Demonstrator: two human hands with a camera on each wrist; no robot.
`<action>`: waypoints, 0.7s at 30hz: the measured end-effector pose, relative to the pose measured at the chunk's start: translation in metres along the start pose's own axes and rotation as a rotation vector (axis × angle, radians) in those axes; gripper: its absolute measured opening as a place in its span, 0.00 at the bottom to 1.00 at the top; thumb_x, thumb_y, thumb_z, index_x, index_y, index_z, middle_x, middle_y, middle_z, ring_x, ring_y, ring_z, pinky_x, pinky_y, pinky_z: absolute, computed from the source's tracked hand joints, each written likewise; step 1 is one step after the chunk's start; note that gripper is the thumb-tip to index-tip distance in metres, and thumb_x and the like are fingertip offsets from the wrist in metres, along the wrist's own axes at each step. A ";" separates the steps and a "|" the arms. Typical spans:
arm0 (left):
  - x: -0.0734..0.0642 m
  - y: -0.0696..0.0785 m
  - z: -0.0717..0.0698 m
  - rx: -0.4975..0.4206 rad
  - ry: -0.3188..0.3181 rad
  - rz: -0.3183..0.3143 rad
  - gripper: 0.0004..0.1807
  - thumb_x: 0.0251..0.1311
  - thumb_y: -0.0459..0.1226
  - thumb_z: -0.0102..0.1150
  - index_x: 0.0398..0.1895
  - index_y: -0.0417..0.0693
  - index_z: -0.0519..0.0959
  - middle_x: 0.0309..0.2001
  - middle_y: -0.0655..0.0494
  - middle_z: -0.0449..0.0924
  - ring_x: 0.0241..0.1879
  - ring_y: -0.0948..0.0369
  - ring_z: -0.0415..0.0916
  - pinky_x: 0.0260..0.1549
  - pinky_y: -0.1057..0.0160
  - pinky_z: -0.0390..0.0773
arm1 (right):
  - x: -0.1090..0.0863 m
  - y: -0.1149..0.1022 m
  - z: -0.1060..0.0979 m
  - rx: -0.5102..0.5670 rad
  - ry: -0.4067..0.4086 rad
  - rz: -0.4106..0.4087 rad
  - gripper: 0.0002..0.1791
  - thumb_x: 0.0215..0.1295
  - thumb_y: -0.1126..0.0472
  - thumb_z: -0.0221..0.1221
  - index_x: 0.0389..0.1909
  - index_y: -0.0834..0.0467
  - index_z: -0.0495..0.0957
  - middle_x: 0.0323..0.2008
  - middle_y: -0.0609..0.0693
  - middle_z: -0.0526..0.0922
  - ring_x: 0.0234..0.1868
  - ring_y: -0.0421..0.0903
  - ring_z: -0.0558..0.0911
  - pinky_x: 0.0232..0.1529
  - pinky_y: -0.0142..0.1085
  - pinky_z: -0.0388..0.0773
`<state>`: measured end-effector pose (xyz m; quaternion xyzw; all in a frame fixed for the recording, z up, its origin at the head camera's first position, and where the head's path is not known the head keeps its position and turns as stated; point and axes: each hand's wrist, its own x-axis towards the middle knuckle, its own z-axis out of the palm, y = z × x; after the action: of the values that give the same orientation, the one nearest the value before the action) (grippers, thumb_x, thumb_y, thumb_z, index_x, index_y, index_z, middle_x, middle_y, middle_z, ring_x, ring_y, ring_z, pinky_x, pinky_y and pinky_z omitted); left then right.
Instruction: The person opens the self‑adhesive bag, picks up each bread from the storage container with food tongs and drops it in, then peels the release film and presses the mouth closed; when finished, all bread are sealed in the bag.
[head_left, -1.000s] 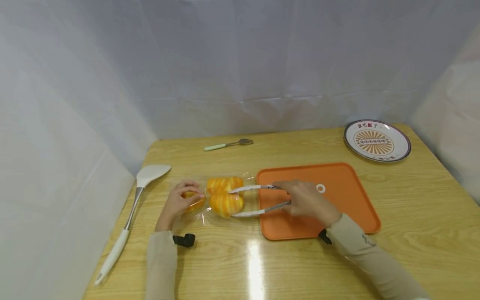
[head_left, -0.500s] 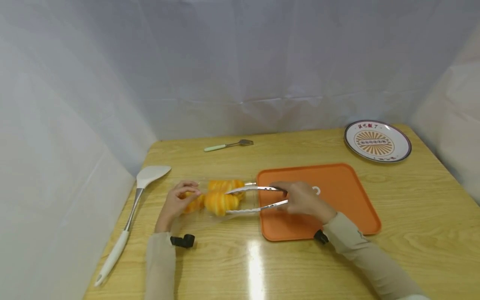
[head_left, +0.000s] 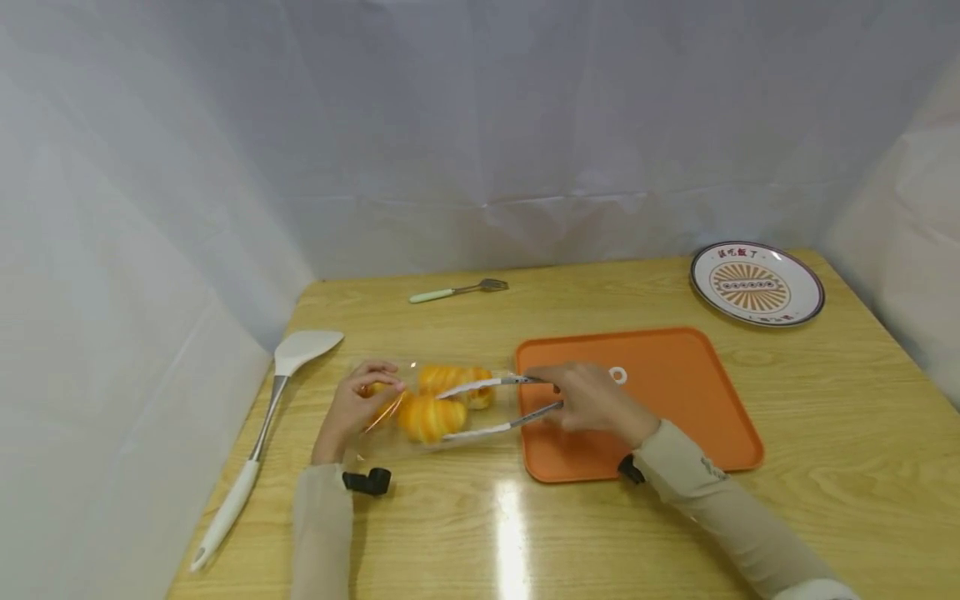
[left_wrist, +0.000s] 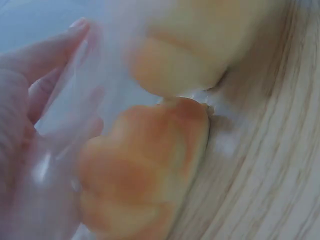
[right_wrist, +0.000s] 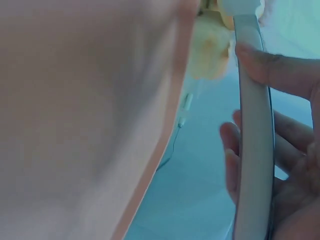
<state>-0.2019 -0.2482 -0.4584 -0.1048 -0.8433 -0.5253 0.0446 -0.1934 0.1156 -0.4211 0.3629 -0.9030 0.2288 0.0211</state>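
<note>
My left hand (head_left: 356, 408) pinches the mouth of a clear plastic bag (left_wrist: 55, 175) at the table's left side. Beneath those fingers a yellow-orange bread roll (left_wrist: 142, 172) shows through the film. My right hand (head_left: 596, 400) grips metal tongs (right_wrist: 255, 125) with pale tips that reach left over the bag. Between the spread tips lies a croissant-shaped roll (head_left: 432, 418), slightly blurred. Behind it, another roll (head_left: 476, 379) is partly covered by the upper tong arm. The right thumb presses along the tong arm in the right wrist view.
An orange tray (head_left: 675, 358) lies under the right hand. A white-headed spatula (head_left: 262, 417) lies along the left edge. A fork (head_left: 453, 291) with a pale handle is at the back, and a patterned plate (head_left: 756, 283) stands at the back right.
The right hand and tongs have moved left, and the front roll has slid left toward the left hand with them. The left hand stays almost where it was.
</note>
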 end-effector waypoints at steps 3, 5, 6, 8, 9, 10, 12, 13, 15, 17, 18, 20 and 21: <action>0.001 0.002 0.001 -0.007 0.000 -0.012 0.08 0.59 0.29 0.64 0.38 0.28 0.83 0.53 0.35 0.76 0.54 0.64 0.69 0.64 0.53 0.65 | -0.001 -0.001 0.001 -0.082 0.046 -0.010 0.31 0.49 0.67 0.69 0.58 0.54 0.76 0.44 0.50 0.86 0.24 0.40 0.74 0.20 0.27 0.59; 0.002 0.003 0.001 -0.014 0.002 -0.032 0.09 0.60 0.29 0.64 0.39 0.27 0.82 0.54 0.35 0.75 0.55 0.60 0.68 0.65 0.47 0.63 | -0.003 -0.002 0.002 -0.140 0.076 -0.018 0.32 0.48 0.67 0.69 0.59 0.54 0.75 0.47 0.49 0.85 0.24 0.41 0.72 0.19 0.27 0.54; 0.002 0.003 0.002 -0.017 0.003 -0.044 0.10 0.60 0.29 0.64 0.39 0.27 0.82 0.54 0.35 0.74 0.55 0.57 0.68 0.66 0.46 0.63 | -0.003 -0.001 0.002 -0.163 0.090 -0.021 0.32 0.49 0.66 0.69 0.59 0.53 0.75 0.47 0.49 0.85 0.24 0.41 0.71 0.19 0.27 0.54; 0.002 0.003 0.002 -0.005 0.007 -0.070 0.11 0.60 0.31 0.64 0.40 0.28 0.82 0.55 0.36 0.74 0.57 0.54 0.67 0.66 0.45 0.63 | -0.004 -0.001 0.002 -0.186 0.105 -0.034 0.33 0.48 0.66 0.69 0.59 0.52 0.74 0.47 0.48 0.85 0.25 0.42 0.72 0.20 0.28 0.53; 0.001 0.003 0.002 -0.002 0.009 -0.076 0.11 0.61 0.31 0.64 0.40 0.28 0.82 0.55 0.36 0.74 0.58 0.52 0.67 0.66 0.44 0.63 | -0.004 -0.001 0.002 -0.192 0.109 -0.033 0.33 0.49 0.66 0.70 0.59 0.52 0.74 0.46 0.49 0.85 0.25 0.42 0.72 0.20 0.28 0.52; 0.001 0.003 0.002 0.004 0.012 -0.080 0.11 0.61 0.31 0.64 0.41 0.28 0.82 0.55 0.37 0.74 0.58 0.52 0.67 0.66 0.45 0.63 | -0.004 -0.001 0.003 -0.201 0.114 -0.036 0.33 0.48 0.65 0.70 0.59 0.51 0.74 0.45 0.49 0.86 0.25 0.42 0.73 0.19 0.27 0.51; 0.001 0.003 0.003 0.007 0.013 -0.088 0.12 0.61 0.32 0.63 0.41 0.28 0.82 0.56 0.37 0.74 0.59 0.49 0.67 0.66 0.44 0.63 | -0.004 0.000 0.003 -0.203 0.124 -0.039 0.33 0.48 0.64 0.71 0.58 0.52 0.74 0.42 0.50 0.86 0.24 0.42 0.72 0.19 0.28 0.51; 0.001 0.004 0.003 0.007 0.014 -0.091 0.12 0.62 0.33 0.63 0.41 0.29 0.82 0.56 0.37 0.74 0.59 0.49 0.66 0.65 0.44 0.63 | -0.005 0.000 0.003 -0.202 0.127 -0.036 0.32 0.48 0.64 0.71 0.57 0.52 0.75 0.41 0.50 0.86 0.24 0.42 0.73 0.18 0.28 0.52; 0.001 0.004 0.003 0.006 0.014 -0.093 0.12 0.62 0.33 0.63 0.41 0.29 0.82 0.56 0.37 0.74 0.59 0.50 0.66 0.66 0.44 0.63 | -0.005 0.001 0.003 -0.178 0.120 -0.032 0.31 0.47 0.64 0.71 0.56 0.53 0.76 0.41 0.50 0.86 0.24 0.42 0.74 0.20 0.28 0.58; 0.001 0.004 0.003 0.009 0.016 -0.092 0.12 0.62 0.33 0.63 0.41 0.29 0.82 0.56 0.38 0.74 0.58 0.53 0.66 0.65 0.45 0.63 | -0.006 0.001 0.002 -0.131 0.106 -0.018 0.30 0.48 0.63 0.72 0.56 0.55 0.77 0.42 0.51 0.87 0.26 0.43 0.78 0.21 0.29 0.66; 0.001 0.004 0.003 0.009 0.016 -0.089 0.12 0.62 0.33 0.63 0.41 0.29 0.82 0.56 0.38 0.74 0.58 0.54 0.67 0.65 0.45 0.64 | -0.006 0.002 0.001 -0.101 0.094 -0.007 0.30 0.48 0.63 0.71 0.56 0.56 0.78 0.42 0.52 0.87 0.27 0.43 0.80 0.23 0.29 0.69; 0.002 0.004 0.003 0.015 0.017 -0.082 0.11 0.62 0.32 0.63 0.41 0.29 0.82 0.55 0.37 0.74 0.56 0.58 0.67 0.64 0.47 0.65 | -0.006 0.004 0.001 -0.042 0.062 0.011 0.29 0.49 0.63 0.70 0.57 0.58 0.78 0.43 0.52 0.87 0.29 0.43 0.82 0.27 0.31 0.74; 0.002 0.004 0.004 0.010 0.019 -0.077 0.11 0.62 0.31 0.63 0.41 0.28 0.82 0.55 0.37 0.74 0.55 0.59 0.67 0.63 0.48 0.65 | -0.006 0.005 0.001 -0.018 0.047 0.019 0.29 0.49 0.64 0.69 0.57 0.58 0.78 0.43 0.52 0.87 0.30 0.43 0.83 0.26 0.31 0.74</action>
<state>-0.2029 -0.2433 -0.4564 -0.0670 -0.8488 -0.5235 0.0325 -0.1916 0.1223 -0.4251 0.3486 -0.9078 0.2294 0.0433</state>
